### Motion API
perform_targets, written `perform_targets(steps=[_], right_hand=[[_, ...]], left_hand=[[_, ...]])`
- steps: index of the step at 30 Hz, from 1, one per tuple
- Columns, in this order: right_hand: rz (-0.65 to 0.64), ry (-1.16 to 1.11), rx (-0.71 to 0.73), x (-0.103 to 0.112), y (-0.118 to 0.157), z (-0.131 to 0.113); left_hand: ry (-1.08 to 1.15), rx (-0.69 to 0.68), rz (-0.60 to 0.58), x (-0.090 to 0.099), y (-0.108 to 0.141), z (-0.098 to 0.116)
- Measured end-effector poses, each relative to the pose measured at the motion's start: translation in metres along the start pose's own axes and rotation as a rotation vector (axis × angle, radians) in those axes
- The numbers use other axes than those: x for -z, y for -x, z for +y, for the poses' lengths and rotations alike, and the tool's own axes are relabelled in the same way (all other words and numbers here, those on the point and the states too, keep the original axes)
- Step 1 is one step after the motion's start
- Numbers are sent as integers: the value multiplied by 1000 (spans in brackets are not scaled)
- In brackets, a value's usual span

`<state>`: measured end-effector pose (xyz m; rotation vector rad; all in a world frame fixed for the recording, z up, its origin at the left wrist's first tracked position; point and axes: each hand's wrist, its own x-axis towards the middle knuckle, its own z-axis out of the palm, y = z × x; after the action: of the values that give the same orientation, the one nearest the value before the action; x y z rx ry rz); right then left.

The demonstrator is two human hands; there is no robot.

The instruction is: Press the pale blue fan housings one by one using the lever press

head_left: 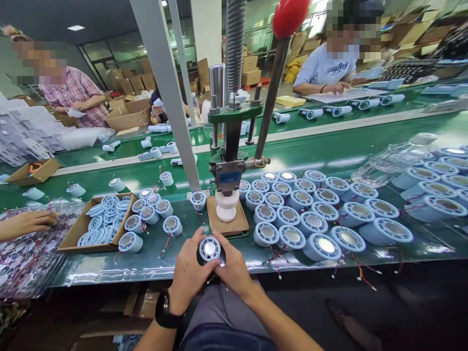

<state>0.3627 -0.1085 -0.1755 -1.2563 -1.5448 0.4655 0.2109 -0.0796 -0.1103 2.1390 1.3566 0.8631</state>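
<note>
A small round light-blue motor housing (209,248) with a silver disc at its centre is held between both hands at the front edge of the bench. My left hand (189,270) grips it from the left, fingers and thumb curved round its side. From the right, my right hand (234,267) closes on the same housing, and thin wires hang below it. Just beyond the hands stands a hand press with a white round press head (226,207) over a brown board (213,225). One similar housing (198,199) sits left of the board.
Many finished-looking housings (313,222) with trailing wires crowd the right side. At left, a cardboard box (124,239) holds light-blue rings (102,219), beside loose housings (148,213). The red-knobbed lever (272,92) rises above. A co-worker's hand (34,222) reaches in at far left.
</note>
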Motion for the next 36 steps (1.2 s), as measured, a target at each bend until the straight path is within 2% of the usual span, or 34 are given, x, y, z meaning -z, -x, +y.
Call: perform_targets(steps=[4, 10, 16, 19, 21, 23, 26, 28, 30, 32, 34, 36], right_hand=[[18, -25, 12, -5, 0, 1], [-12, -24, 8, 0, -1, 1], [-123, 30, 45, 2, -3, 4], [-277, 135, 69, 26, -13, -12], [-331, 230, 161, 61, -36, -37], [-210, 306, 304, 110, -79, -74], [235, 394, 481, 186, -174, -137], [482, 409, 461, 220, -242, -167], [482, 278, 344, 233, -296, -180], [361, 116, 243, 230, -329, -177], [316, -18, 237, 220, -341, -166], [343, -127, 292, 212, -341, -155]], left_hand=[[-83, -61, 2, -7, -1, 14], [-13, 75, 14, -13, 1, 15], [101, 111, -12, -21, 7, 10], [131, 67, -47, -29, 14, 1], [151, 52, -66, -35, 17, -6], [172, 74, -76, -37, 19, -9], [199, 160, -95, -30, 13, -7], [230, 225, -87, -21, 0, -1], [268, 248, -43, -10, -20, 8], [302, 224, 20, -3, -46, 18], [335, 174, 38, -3, -73, 27], [388, 129, 0, -11, -98, 34]])
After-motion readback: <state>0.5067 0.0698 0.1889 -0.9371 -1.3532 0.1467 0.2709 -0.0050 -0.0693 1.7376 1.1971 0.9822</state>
